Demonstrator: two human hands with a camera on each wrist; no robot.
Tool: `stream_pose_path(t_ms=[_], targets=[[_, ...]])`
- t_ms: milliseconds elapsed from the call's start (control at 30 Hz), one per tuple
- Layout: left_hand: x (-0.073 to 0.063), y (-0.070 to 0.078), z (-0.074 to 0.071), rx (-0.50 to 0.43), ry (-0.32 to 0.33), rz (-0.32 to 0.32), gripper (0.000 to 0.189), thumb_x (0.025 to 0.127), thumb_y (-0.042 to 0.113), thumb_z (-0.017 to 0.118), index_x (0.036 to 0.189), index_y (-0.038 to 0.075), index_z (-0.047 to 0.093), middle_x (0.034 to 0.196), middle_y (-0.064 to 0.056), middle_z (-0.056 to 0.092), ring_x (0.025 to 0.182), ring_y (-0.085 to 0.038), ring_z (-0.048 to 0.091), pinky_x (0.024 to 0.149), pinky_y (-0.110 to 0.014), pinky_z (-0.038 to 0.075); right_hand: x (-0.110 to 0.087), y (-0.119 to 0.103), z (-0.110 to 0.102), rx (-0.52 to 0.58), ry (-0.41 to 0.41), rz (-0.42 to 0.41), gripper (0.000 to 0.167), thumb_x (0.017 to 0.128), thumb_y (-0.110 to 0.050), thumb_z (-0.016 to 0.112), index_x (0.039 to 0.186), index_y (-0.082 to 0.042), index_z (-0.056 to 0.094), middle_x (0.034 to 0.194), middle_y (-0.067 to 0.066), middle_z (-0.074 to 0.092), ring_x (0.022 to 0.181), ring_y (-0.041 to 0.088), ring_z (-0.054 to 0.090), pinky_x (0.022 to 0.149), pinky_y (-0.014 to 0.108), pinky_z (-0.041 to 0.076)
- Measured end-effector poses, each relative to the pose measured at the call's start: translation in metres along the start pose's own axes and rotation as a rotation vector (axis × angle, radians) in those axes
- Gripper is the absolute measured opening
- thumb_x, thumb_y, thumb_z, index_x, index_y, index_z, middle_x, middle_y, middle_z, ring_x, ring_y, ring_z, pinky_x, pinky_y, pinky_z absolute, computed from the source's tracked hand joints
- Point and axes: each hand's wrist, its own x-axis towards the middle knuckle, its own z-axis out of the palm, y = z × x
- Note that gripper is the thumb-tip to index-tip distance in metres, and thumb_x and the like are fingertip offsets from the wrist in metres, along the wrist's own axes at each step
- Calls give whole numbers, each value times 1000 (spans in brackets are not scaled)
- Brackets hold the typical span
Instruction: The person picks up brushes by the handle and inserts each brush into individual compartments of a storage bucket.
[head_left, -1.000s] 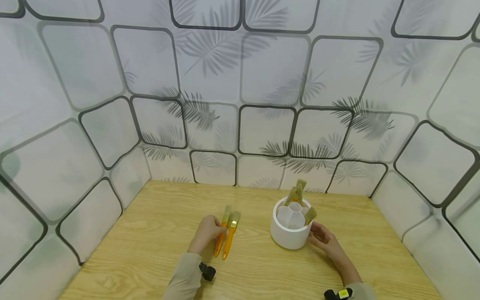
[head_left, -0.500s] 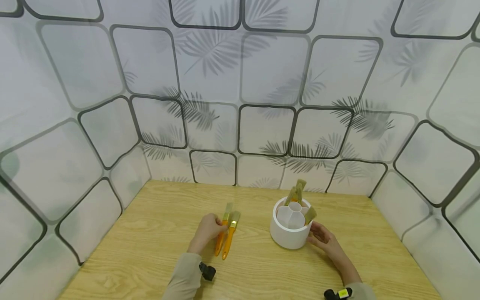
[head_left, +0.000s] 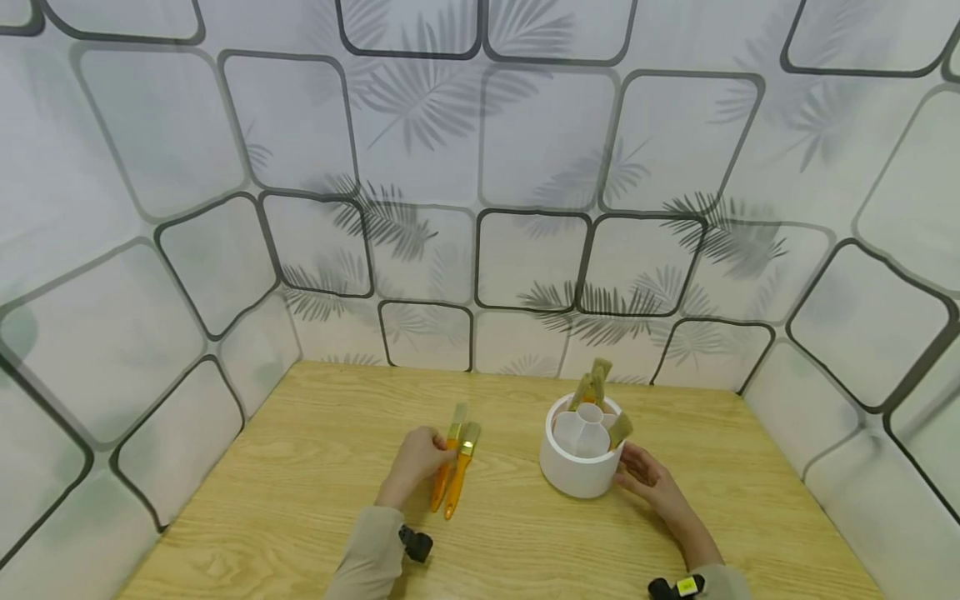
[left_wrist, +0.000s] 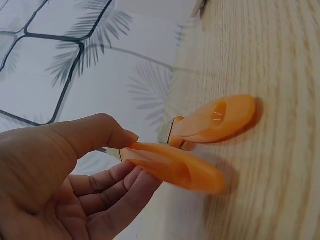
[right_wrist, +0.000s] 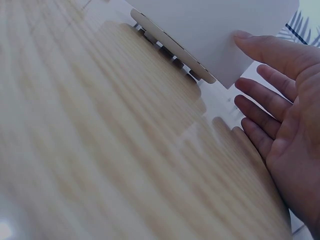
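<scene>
Between thumb and fingers, my left hand (head_left: 415,461) pinches a paintbrush (left_wrist: 177,167) by its orange handle near the ferrule, bristles pointing away from me. In the left wrist view its handle end appears slightly raised off the table. A second orange-handled paintbrush (head_left: 459,477) lies just right of it. My right hand (head_left: 654,485) is at the right side of a round white holder (head_left: 573,472), thumb against its wall and fingers loosely extended. Several brushes (head_left: 597,383) stand bristles up in the holder's back compartments, and another brush (head_left: 620,429) leans at its right rim.
The wooden table (head_left: 510,550) has patterned fabric walls (head_left: 536,258) behind it and on both sides. Inside the holder is a divider (head_left: 588,433) with a round centre tube. In the right wrist view the holder stands on a base with dark pieces beneath.
The pinched paintbrush has shifted slightly forward and right in my left hand's grip. My right hand, the holder and the second paintbrush look unmoved.
</scene>
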Motion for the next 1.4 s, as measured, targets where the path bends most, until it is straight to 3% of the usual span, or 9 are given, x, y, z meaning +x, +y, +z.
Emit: stream_pose_path(t_ms=[167,600,933,1400], targets=[[1,1,0,-20,-6,-6,15,76,10,71,75,1,59,69,-5,56,54,-11,52,46,-23,46,1,0,0,8,-11,-14,54,88,-3,59,135,7,34,121,-21,51,111,-9,48,92,7,36],[0,3,1,-75,-22,8,14,78,8,70,78,1,58,71,-6,57,57,-13,52,48,-25,49,0,-4,1,11,-3,51,57,89,-5,59,138,5,32,120,-23,51,110,-10,48,91,9,38],[1,6,2,-74,-22,35,16,78,10,70,79,0,58,71,-6,57,56,-12,52,48,-23,48,-1,-2,2,12,-11,7,54,89,-4,59,137,5,34,122,-19,49,110,-9,48,92,7,37],[2,11,2,-80,-27,61,17,78,9,71,80,-1,58,71,-6,58,57,-11,53,49,-24,49,0,-3,1,-2,4,29,56,89,-5,60,137,7,33,121,-22,50,110,-10,48,92,8,37]])
